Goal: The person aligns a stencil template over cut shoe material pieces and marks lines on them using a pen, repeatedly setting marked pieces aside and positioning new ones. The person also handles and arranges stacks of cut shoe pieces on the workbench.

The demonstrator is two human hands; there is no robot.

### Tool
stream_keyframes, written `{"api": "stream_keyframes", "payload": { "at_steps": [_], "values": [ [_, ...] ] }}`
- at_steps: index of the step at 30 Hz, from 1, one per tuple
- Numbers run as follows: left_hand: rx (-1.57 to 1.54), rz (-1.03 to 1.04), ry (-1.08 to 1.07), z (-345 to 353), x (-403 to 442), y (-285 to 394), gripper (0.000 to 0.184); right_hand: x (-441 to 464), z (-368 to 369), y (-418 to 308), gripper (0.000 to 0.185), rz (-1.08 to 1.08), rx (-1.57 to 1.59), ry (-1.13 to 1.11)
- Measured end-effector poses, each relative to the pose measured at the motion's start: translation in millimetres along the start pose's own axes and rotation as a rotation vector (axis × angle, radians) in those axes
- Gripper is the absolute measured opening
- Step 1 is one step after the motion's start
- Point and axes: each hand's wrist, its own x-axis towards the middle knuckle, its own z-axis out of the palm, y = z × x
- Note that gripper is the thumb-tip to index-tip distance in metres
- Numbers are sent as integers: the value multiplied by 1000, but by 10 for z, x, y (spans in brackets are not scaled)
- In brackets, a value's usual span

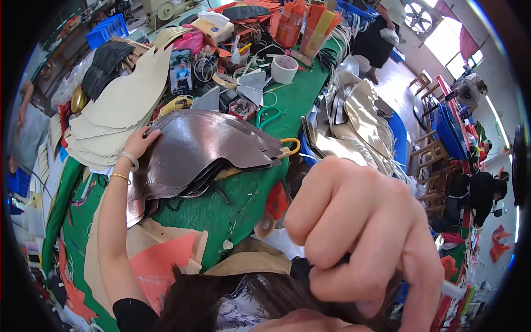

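Observation:
A stack of glossy dark brown leather-like sheets, cut to a curved shape, lies on the green-covered worktable. My left hand is at the upper left edge of this stack, its fingers closed on the edge. My right hand is raised very close to the camera, right of the table, with its fingers curled inward. Its palm is hidden, so I cannot make out whether anything is in it. Left of the stack lie cream cut sheets.
Behind the stack stand a phone, a white tape roll and green-handled scissors. A blue bin with shiny gold sheets is on the right. Coral and tan scraps lie in front. Other people are in the background.

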Motion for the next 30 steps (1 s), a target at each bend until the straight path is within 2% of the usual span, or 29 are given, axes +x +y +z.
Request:
{"api": "stream_keyframes", "payload": {
  "at_steps": [3,4,5,6,7,8,10,13,16,17,20,24,25,26,28,30],
  "values": [
    [-124,-70,-176,-55,102,4,64,-108,-83,133,12,-18,19,41],
    [-123,-96,-240,-43,198,-80,61,-232,-162,269,12,-8,5,110],
    [-263,-93,-240,-6,227,-119,59,-390,-241,447,13,41,-28,216],
    [-307,-43,-133,72,239,-180,58,-547,-334,693,17,158,-107,339],
    [-374,-96,-271,-15,222,-89,61,-701,-426,936,21,283,-170,453],
    [-187,-53,-351,-77,335,-133,66,-704,-537,1182,19,558,-370,495],
    [-79,-128,-409,-234,329,-4,74,-1071,-801,1896,20,841,-554,453],
    [-174,-176,-435,-243,311,15,73,-1824,-1098,2810,24,722,-780,236],
    [-308,-204,-484,-316,278,45,71,-1762,-1051,2892,32,1018,-1166,-271],
    [-299,-216,-501,-346,275,63,71,-1797,-1055,3024,39,1117,-1174,-328],
    [-295,-210,-537,-324,316,36,72,-1867,-1060,3323,41,1048,-1071,-298],
    [-314,-138,-538,-203,429,-25,80,-1830,-1195,3602,31,1087,-1170,-234],
    [-333,-123,-540,-132,475,-73,83,-1879,-1201,3679,27,706,-1211,-37],
    [-346,-124,-591,-136,475,-63,84,-1989,-1345,3846,25,677,-1240,-25],
    [-366,-116,-689,-218,473,-6,87,-1633,-1188,3504,30,995,-1055,160],
    [-452,-148,-673,-299,384,59,77,-1582,-1094,3243,39,1143,-878,52]
  ]
}}
